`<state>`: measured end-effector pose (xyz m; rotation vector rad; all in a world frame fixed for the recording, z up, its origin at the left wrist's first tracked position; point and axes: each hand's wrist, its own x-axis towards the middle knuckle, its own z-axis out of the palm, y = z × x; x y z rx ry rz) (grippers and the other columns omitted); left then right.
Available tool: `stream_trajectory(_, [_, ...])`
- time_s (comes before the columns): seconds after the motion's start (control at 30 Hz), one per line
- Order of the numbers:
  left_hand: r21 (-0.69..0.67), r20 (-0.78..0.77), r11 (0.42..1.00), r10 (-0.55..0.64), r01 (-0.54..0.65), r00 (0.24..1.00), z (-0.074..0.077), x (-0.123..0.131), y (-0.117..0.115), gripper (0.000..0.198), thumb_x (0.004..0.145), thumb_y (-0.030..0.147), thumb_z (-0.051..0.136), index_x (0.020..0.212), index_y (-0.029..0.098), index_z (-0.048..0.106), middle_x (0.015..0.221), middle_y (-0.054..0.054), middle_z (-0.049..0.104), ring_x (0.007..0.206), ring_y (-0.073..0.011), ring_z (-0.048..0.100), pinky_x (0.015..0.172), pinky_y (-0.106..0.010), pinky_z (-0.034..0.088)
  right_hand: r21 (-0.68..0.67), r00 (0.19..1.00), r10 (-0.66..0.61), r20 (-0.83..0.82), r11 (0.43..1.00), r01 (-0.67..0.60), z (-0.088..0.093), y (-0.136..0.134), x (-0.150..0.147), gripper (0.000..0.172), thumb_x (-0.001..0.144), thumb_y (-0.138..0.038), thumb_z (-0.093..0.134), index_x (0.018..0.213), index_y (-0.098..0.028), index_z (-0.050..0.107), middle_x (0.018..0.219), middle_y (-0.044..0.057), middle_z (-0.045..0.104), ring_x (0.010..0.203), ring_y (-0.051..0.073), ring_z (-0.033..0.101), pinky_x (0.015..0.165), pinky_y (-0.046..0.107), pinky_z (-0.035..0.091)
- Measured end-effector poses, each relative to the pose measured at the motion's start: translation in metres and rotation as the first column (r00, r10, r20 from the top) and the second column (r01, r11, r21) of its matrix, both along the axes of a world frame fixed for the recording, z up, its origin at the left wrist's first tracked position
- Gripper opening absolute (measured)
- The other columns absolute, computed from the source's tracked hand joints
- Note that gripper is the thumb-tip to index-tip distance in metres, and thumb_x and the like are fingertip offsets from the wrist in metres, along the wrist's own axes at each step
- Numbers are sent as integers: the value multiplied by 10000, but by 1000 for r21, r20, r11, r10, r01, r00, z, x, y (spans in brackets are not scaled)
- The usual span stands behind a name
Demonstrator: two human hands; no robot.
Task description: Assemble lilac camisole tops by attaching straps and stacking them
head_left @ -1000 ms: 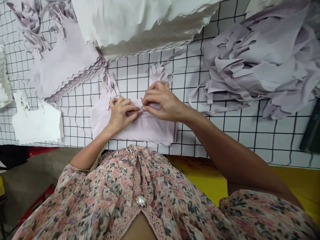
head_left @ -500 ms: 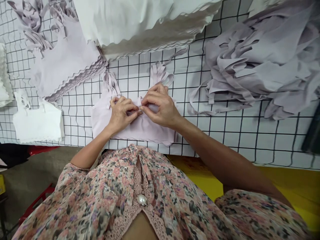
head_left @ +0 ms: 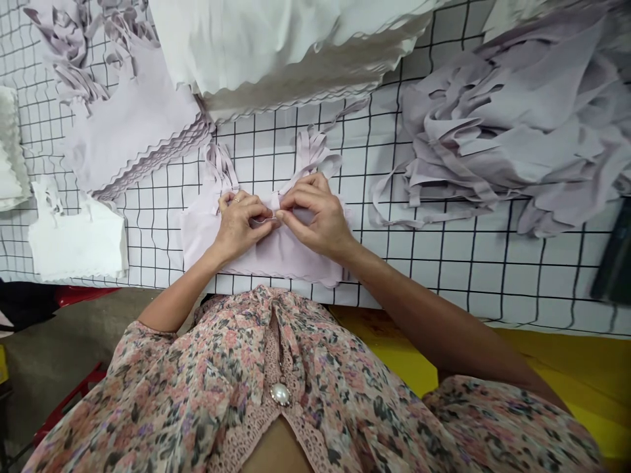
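A lilac bra top [head_left: 305, 263] with thin straps and a wavy hem lies flat on the checked tablecloth in front of me, on what looks like a small stack. My left hand [head_left: 242, 223] rests on its middle, thumb and forefinger pinched on the top's upper edge. Opposite it, my right hand [head_left: 318, 213] pinches the same edge, fingertips almost meeting the left ones. Something thin and pale shows between the fingertips, too small to make out. Looped straps [head_left: 315, 151] lie above my right hand, and more straps [head_left: 220, 167] lie above my left.
At the upper left lies a stack of lilac tops [head_left: 133, 125], with white tops [head_left: 76, 246] below it. A big white fabric pile [head_left: 276, 46] covers the top centre. Loose lilac garments [head_left: 497, 131] are heaped at the right. A dark object [head_left: 614, 263] sits at the right edge.
My right hand has shifted down very slightly, its raised fingers lower. Both hands keep pinching at the same spot on the lilac top.
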<state>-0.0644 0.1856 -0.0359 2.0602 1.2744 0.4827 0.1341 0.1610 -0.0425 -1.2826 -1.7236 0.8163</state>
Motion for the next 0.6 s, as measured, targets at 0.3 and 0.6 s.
stream_trajectory(0.3, [-4, 0, 1000, -1, 1, 1000, 1, 0, 0, 250, 943, 380, 768, 760, 220, 707, 810, -4, 684, 954, -232, 588, 1089, -495, 318, 0, 999, -3, 48, 1000, 3, 0, -1, 1, 132, 949, -283, 638, 826, -248, 602, 821, 52, 651, 1032, 292, 610, 1011, 554, 482])
stream_trajectory(0.6, [-138, -113, 990, -55, 39, 992, 21, 4, 3, 237, 911, 299, 726, 752, 177, 599, 883, -5, 676, 1011, -214, 585, 1120, -461, 308, 169, 974, -94, 205, 984, 60, -12, -11, -4, 224, 1066, -378, 558, 974, -239, 707, 937, 49, 731, 1048, 264, 645, 1082, 538, 464])
